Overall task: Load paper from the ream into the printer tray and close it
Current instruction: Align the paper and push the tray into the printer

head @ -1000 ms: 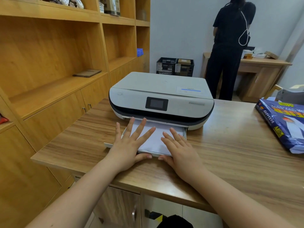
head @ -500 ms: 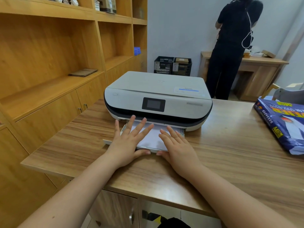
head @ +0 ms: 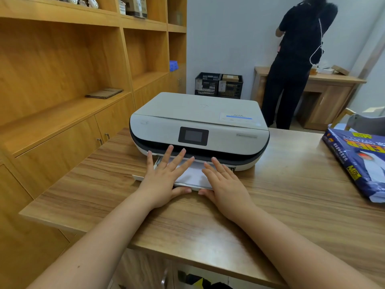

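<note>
Paper (head: 192, 174) lies under both hands' flat, spread fingers (head: 179, 157).

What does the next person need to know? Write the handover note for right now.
Left hand: flat, fingers spread on the paper and tray, thumb at the tray's front edge. Holding nothing.
Right hand: flat on the paper's right side, thumb at the front edge. Holding nothing.
Printer sits on the table; the tray sticks out from its front. The ream lies on the table at far right, end torn open.
Done: paper is in the tray.
Left: push the tray fully in until it is closed.
</note>
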The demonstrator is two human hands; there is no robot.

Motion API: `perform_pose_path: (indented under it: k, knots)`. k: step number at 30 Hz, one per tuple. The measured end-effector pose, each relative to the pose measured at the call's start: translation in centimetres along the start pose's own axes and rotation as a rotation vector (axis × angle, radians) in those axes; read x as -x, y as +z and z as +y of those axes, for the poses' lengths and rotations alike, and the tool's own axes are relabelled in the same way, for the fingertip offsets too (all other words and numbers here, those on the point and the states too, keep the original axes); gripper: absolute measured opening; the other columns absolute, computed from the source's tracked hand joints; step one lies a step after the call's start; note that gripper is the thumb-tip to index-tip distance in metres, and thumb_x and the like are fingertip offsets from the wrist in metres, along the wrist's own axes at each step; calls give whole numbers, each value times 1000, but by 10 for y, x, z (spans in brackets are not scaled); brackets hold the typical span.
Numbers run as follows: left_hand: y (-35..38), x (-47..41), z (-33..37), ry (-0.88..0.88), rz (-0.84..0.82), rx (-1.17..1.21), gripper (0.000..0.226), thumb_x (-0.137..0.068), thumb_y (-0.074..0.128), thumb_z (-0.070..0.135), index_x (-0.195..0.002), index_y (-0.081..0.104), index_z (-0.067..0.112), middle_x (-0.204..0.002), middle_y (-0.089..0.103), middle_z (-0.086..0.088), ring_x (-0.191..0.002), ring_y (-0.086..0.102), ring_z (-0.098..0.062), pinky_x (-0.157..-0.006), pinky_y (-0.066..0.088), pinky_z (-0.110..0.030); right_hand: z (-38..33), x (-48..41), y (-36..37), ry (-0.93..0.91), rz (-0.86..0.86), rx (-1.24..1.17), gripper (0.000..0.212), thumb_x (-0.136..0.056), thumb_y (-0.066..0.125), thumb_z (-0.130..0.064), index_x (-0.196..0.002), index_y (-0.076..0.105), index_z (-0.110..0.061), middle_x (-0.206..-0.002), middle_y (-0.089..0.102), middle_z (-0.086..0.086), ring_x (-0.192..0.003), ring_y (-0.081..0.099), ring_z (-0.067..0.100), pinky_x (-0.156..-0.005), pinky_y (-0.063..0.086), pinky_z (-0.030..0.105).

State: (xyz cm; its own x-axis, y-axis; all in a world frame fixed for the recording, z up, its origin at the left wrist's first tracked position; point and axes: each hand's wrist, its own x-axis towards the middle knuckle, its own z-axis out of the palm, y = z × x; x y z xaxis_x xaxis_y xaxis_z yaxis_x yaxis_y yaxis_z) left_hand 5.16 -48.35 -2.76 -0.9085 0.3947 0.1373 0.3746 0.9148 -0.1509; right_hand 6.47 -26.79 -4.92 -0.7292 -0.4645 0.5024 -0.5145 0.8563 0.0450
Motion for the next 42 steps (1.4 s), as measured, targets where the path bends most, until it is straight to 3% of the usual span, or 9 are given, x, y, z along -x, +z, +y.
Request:
perform_pose_path:
  k: [6,14,21,27,34,38,42]
  knots:
    - [4,-4,-4,19,20,0,84,-65,-14,84,-136,-37,47,-148,-40,13,-132,-47,-18,-108,-15,-68,5,-5,-3,-72,-4,43,60,-87,41,-52,-116,63,-5,-130,63,11,-132,46,29,-105,41,45]
    - [2,-13,-4,-11,15,14,85,-78,15,80,-141,-31,47,-149,-43,10,-131,-48,-23,-107,-17,-68,11,-11,-2,-65,-41,41,58,-88,40,-53,-113,64,-6,-124,66,10,-133,44,29,-106,41,47]
    - [2,-18,-6,-13,12,19,84,-79,16,81,-142,-29,47,-151,-40,9,-132,-47,-24,-107,-17,-68,14,-17,-3,-57,-80,73,62,-88,36,-55,-122,61,-10,-135,59,7,-135,41,27,-107,38,48]
    - [2,-24,-8,4,12,19,82,-78,13,80,-142,-27,48,-153,-36,9,-136,-42,-24,-107,-19,-66,20,-20,-5,-8,-154,91,70,-89,29,-60,-140,47,-15,-146,48,1,-140,33,23,-111,27,47]
    - [1,-33,-8,-5,37,25,82,-80,16,79,-143,-25,48,-154,-35,9,-138,-39,-25,-108,-18,-66,32,-25,-9,36,-229,77,87,-81,10,-70,-152,15,-21,-160,15,-4,-145,-5,15,-119,0,44]
    - [4,-36,-8,0,76,16,80,-80,17,79,-137,-33,52,-153,-35,7,-138,-39,-25,-108,-18,-65,31,-28,-13,48,-191,169,82,-86,20,-69,-152,18,-19,-159,20,-1,-143,-6,17,-115,-9,50]
    - [8,-41,-10,-19,114,28,84,-78,17,81,-136,-36,50,-156,-31,6,-139,-37,-24,-109,-17,-63,31,-31,-16,78,-249,129,83,-89,31,-66,-153,0,-22,-162,1,-4,-144,-15,17,-116,-13,46]
